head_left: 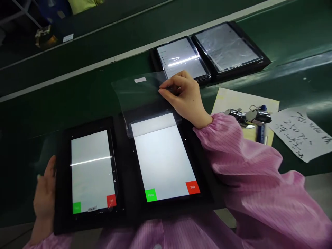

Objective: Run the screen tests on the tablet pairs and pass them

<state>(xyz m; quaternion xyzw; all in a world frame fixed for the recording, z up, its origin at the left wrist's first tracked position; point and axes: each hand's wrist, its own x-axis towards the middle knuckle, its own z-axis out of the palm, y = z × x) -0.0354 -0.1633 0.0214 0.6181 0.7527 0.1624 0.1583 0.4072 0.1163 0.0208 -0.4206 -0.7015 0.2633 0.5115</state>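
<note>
Two tablets with white screens and green Pass and red Fail boxes lie in a black tray (127, 207): the left tablet (92, 180) and the right tablet (166, 162). My right hand (184, 95) pinches the upper right corner of a clear film (142, 100) that bears a small white label. The film is raised over the right tablet's far end, its lower edge across the top of that screen. My left hand (45, 193) is at the tray's left side, thumb up along it, its other fingers partly hidden behind the edge.
Beyond, a second black tray (263, 64) carries two more tablets (183, 57) on the green surface (85, 90). To the right are a yellowish sheet (228, 98), metal tools (255, 117), a blue pen (261, 128) and a handwritten white paper (303, 135).
</note>
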